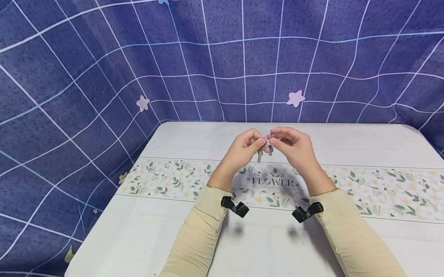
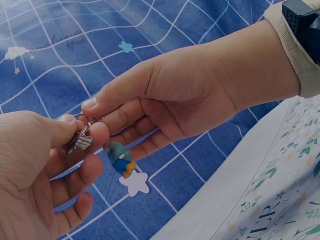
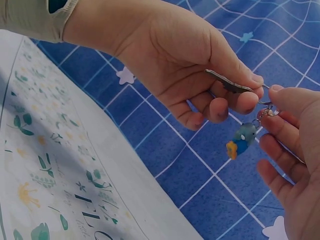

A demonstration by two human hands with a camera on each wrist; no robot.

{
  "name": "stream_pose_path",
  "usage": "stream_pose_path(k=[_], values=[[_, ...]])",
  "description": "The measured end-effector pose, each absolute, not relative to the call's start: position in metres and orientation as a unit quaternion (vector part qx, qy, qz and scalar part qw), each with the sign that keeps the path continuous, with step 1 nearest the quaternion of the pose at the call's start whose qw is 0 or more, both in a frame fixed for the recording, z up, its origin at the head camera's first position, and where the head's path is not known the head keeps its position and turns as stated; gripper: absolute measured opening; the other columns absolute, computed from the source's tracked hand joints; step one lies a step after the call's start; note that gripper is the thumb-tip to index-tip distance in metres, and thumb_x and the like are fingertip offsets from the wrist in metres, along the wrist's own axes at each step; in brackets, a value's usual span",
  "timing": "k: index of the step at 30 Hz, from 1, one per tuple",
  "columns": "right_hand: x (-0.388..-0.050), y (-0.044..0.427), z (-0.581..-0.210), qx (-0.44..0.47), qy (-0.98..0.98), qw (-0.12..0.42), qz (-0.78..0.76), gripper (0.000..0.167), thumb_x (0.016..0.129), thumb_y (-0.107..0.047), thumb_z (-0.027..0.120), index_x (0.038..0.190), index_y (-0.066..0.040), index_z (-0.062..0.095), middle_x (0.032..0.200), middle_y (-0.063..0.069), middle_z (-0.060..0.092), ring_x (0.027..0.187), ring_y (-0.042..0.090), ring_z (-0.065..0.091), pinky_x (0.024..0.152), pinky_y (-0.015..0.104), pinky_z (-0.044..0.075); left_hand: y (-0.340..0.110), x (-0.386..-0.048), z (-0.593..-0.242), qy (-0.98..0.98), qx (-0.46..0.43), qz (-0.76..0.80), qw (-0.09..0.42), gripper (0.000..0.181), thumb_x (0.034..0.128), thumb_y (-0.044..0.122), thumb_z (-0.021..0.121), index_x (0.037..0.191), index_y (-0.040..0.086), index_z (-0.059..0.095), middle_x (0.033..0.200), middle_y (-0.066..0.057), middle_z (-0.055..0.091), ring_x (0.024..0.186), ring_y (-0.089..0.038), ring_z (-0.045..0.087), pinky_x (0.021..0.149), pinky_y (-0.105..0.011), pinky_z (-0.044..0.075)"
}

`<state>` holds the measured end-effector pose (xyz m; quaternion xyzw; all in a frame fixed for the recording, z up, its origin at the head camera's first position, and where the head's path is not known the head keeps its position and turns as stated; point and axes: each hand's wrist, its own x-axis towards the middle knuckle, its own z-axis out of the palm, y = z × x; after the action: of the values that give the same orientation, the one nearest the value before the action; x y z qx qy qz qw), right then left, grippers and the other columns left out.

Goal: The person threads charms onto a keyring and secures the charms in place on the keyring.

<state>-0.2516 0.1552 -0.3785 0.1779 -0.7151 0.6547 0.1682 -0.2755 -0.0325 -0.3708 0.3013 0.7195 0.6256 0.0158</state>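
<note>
Fingers of our left hand pinch keys, our right hand a ring, at twelve o'clock above the bench, charm dangling towards six o'clock, neither grip released yet, the keys' attachment unclear.

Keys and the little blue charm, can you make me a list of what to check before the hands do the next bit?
1. Left hand has a grip on the keys: ok, it pinches them.
2. Right hand has a grip: ok, its thumb and fingers pinch by the metal ring.
3. Charm is fastened: ok, it hangs from small metal links below the fingers.
4. Every key can be counted: cannot tell, they overlap and fingers hide some.
5. Ring is open or closed: cannot tell, fingertips cover part of it.
</note>
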Motion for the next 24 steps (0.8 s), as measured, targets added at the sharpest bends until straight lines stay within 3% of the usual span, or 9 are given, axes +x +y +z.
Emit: stream_pose_path(k=[6,16,21,24], values=[[-0.2518,0.1548,-0.3786,0.178,-0.718,0.174,0.65,0.027,0.092,-0.002,0.072,0.118,0.007,0.067,0.101,0.001,0.076,0.085,0.008,0.07,0.079,0.02,0.055,-0.0325,-0.2755,-0.3708,0.724,0.297,0.622,0.018,0.014,0.1041,0.008,0.055,0.093,0.001,0.059,0.085,-0.014,0.073,0.074,-0.013,0.056,0.071,-0.024,0.046],[-0.2519,0.1556,-0.3807,0.17,-0.723,0.168,0.648,0.027,0.093,-0.005,0.072,0.118,0.006,0.068,0.097,-0.008,0.075,0.085,0.005,0.07,0.08,0.019,0.055,-0.0327,-0.2753,-0.3693,0.729,0.3,0.615,0.025,0.015,0.1044,0.008,0.054,0.091,0.002,0.058,0.081,-0.003,0.072,0.076,-0.012,0.057,0.072,-0.024,0.045],[-0.2522,0.1548,-0.3805,0.176,-0.723,0.173,0.645,0.027,0.093,-0.003,0.072,0.118,0.007,0.067,0.102,0.005,0.075,0.086,0.009,0.07,0.079,0.02,0.055,-0.0325,-0.2755,-0.3697,0.733,0.294,0.614,0.029,0.015,0.1043,0.007,0.054,0.091,0.002,0.058,0.08,-0.001,0.07,0.074,-0.012,0.057,0.077,-0.041,0.049],[-0.253,0.1542,-0.381,0.182,-0.72,0.179,0.646,0.026,0.092,-0.001,0.072,0.117,0.006,0.068,0.104,0.011,0.075,0.086,0.012,0.071,0.079,0.02,0.055,-0.0325,-0.2753,-0.3698,0.735,0.286,0.614,0.031,0.015,0.1042,0.007,0.054,0.09,0.002,0.058,0.08,-0.003,0.071,0.073,-0.012,0.057,0.076,-0.041,0.049]])
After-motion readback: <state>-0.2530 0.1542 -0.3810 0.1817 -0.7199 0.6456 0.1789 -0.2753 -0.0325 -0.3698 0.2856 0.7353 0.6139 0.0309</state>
